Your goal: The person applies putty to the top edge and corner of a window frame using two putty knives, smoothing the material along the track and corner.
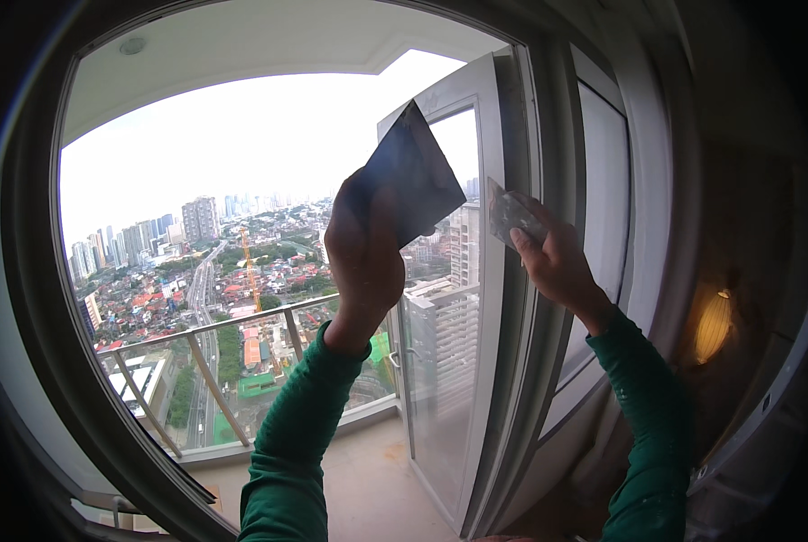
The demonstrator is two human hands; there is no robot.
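My left hand (365, 262) is raised in the middle, closed round a dark, flat, square-cornered plate (422, 181) that stands tilted with one corner up. My right hand (562, 266) grips a small grey, smeared scraper blade (512, 215), thumb on its face. The blade lies over the edge of the white door frame (510, 298); whether it touches I cannot tell. The handle, if there is one, is hidden by my fingers. Both my forearms wear green sleeves.
A white glazed door (445, 397) stands swung outward onto a balcony (359, 461) with a metal railing (196, 348). Beyond it a city spreads far below. To the right are a pale window panel (603, 181) and a lit yellow lamp (714, 327).
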